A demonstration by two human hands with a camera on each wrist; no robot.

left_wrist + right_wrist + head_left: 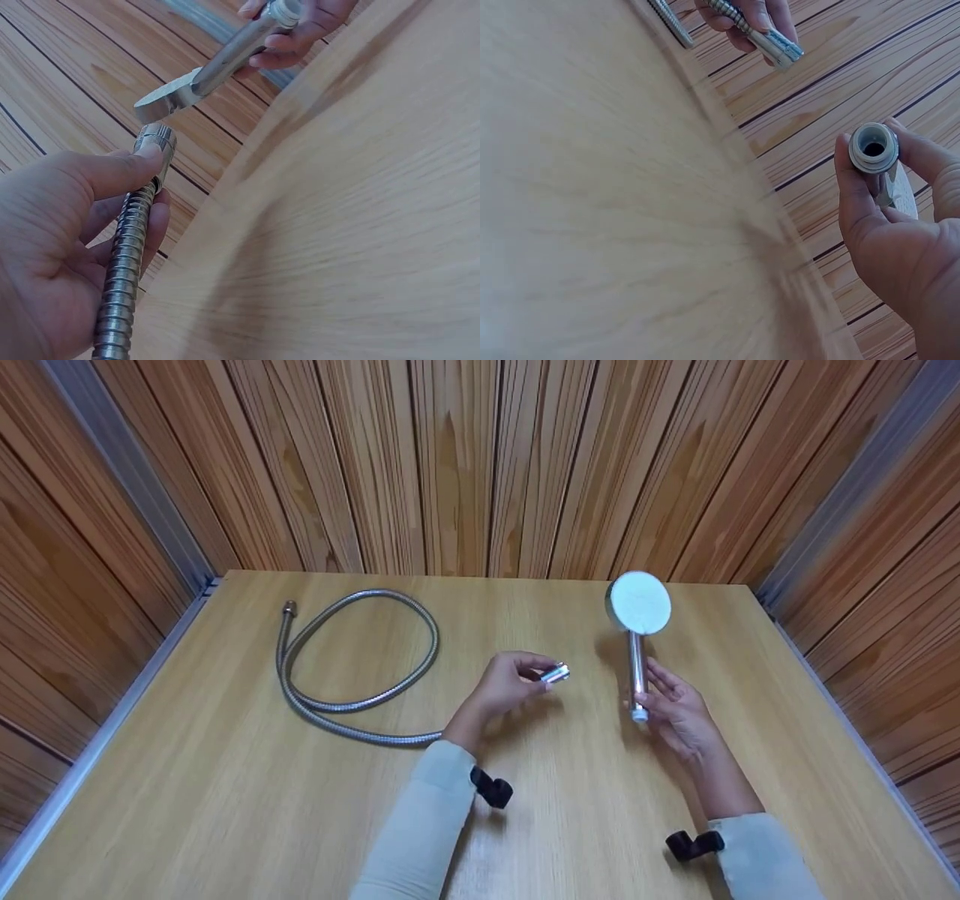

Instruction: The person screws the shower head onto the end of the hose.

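My left hand [511,684] pinches the chrome end nut [159,142] of a ribbed metal shower hose [349,706] between thumb and fingers. From that hand the hose runs back under the forearm and lies in a loop on the left of the table, its other end fitting [289,607] at the far left. A hand shower [637,667] with a round, pale face is held near the bottom of its handle by my right hand [679,712]. In the right wrist view the handle's open threaded end [874,148] faces the camera. Hose nut and handle are apart.
The light wooden table [225,795] has a plank wall [457,465] behind it and plank panels on both sides. A black bracket [492,789] sits on the left sleeve and another black bracket [694,846] on the right one.
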